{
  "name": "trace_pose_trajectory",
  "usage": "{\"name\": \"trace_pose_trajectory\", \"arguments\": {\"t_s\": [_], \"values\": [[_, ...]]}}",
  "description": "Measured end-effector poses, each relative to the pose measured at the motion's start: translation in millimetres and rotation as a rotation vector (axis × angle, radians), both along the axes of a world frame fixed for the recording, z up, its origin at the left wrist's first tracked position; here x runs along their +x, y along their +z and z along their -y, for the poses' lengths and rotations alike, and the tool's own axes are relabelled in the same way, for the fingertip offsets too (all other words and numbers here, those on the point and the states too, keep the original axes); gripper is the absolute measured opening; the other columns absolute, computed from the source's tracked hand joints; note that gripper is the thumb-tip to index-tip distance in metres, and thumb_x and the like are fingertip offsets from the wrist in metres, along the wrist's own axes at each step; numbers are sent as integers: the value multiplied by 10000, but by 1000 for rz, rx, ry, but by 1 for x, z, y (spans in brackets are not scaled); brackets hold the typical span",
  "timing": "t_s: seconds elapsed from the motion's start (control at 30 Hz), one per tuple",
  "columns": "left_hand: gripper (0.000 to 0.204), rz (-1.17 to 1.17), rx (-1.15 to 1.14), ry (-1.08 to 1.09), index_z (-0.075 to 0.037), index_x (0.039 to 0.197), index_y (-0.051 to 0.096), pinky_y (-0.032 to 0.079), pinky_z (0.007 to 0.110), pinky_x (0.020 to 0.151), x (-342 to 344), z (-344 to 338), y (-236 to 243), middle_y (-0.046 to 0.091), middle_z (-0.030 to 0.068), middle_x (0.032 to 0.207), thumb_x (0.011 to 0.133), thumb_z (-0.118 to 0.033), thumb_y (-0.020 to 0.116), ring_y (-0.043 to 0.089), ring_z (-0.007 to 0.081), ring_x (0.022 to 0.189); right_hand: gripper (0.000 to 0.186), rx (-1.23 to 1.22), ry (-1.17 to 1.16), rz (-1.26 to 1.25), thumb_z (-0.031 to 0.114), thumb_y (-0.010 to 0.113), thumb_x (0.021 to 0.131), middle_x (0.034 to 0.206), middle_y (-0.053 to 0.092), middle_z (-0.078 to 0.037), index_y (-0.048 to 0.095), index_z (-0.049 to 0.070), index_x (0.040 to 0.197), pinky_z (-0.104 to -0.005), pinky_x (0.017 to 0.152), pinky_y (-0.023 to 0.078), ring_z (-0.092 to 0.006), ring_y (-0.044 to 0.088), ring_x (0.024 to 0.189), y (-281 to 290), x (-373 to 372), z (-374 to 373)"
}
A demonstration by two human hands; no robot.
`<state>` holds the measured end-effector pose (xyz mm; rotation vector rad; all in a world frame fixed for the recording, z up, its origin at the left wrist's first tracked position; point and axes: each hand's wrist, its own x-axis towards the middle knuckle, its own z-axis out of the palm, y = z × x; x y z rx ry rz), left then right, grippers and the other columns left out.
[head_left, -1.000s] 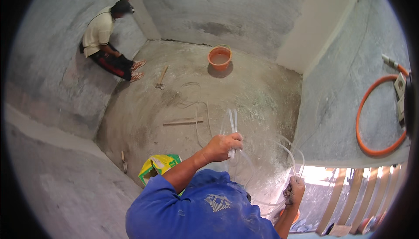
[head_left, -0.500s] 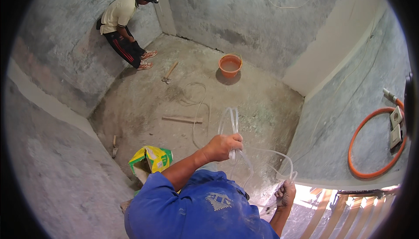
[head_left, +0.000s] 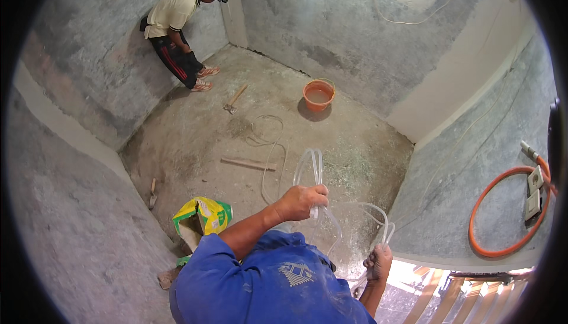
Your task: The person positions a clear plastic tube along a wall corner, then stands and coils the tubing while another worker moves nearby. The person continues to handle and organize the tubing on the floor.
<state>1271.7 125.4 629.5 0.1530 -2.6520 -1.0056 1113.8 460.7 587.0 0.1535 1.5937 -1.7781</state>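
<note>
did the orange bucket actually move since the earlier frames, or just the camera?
No. The orange bucket sits in the same spot beside the wall's base; only the view shifted.

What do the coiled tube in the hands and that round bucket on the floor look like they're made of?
The tube looks like clear flexible plastic, probably vinyl: the floor shows through it and it bends into soft loops between the left hand and right hand. The bucket looks like orange moulded plastic with a dull finish and a thin wire handle, though its surface is too small to judge for sure.
</note>
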Motion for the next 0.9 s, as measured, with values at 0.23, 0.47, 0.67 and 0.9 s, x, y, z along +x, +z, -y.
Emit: {"name": "trace_pose_trajectory", "arguments": {"t_s": [0.23, 0.47, 0.67, 0.9], "values": [[215, -2, 10, -18, -126, 970, 698, 566, 409, 752, 12, 3, -2, 671, 48, 1119, 762, -79, 725, 703, 328, 912, 170, 36, 116, -69, 166, 684, 933, 652, 486, 11, 539, 78, 942, -263, 431, 397, -96, 437, 464, 13, 13, 43], [259, 10, 35, -110, -119, 995, 700, 567, 410, 764, 18, -10, -10, 681, 61, 1122, 745, -55, 721, 707, 332, 917, 197, 94, 304, -216, 194, 714, 928, 700, 573, -37, 556, 76, 944, -284, 461, 448, -134, 533, 526, 8, 30, 74], [312, 36, 56, -155, -124, 1019, 707, 573, 411, 788, 18, -25, -14, 685, 61, 1172, 725, -22, 713, 710, 337, 946, 325, 30, 480, -238, 232, 690, 958, 1055, 717, -136, 605, -1, 1168, -360, 831, 558, -219, 704, 892, -6, 45, 88], [362, 63, 43, -135, -129, 1046, 715, 585, 406, 810, 26, -22, -16, 654, 65, 1333, 714, 12, 690, 713, 331, 1008, 363, -149, 535, 109, 264, 592, 1019, 873, 701, -231, 479, 2, 1243, -348, 560, 575, -266, 691, 627, 10, 67, 99]]}}
